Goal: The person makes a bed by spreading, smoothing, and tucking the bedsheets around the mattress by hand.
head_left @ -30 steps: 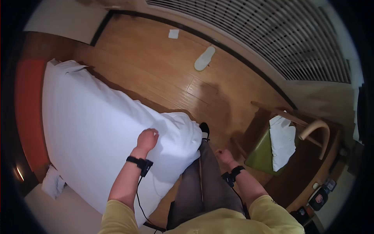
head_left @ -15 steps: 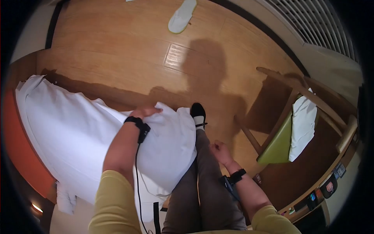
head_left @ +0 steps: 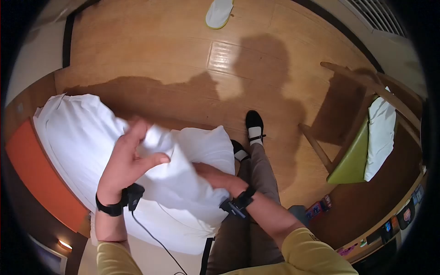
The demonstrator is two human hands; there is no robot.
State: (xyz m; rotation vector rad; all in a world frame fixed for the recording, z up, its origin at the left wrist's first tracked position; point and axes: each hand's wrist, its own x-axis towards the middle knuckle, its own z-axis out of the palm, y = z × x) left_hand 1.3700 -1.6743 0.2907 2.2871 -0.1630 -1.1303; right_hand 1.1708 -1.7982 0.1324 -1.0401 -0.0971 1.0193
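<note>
A white sheet [head_left: 75, 126] covers the bed on the left side and hangs over its edge. My left hand [head_left: 126, 160] grips a raised fold of it, with the thumb on the near side and the fingers blurred by motion. My right hand [head_left: 211, 175] reaches in at the right of this fold, against the cloth. The fingers of that hand are hidden by the sheet, so its grip does not show. Both wrists wear black straps with small devices, and a thin cable runs down from the left one.
At the bed's left end is an orange panel [head_left: 43, 176]. A wooden chair with a green seat [head_left: 350, 158] and white cloth [head_left: 381, 133] stands at right, beside a desk edge holding small items. A white slipper [head_left: 219, 13] lies on the wooden floor [head_left: 151, 50].
My left hand has moved left and nearer, lifting a fold of the sheet. The right hand has come from above the floor across to the sheet. One foot has stepped right.
</note>
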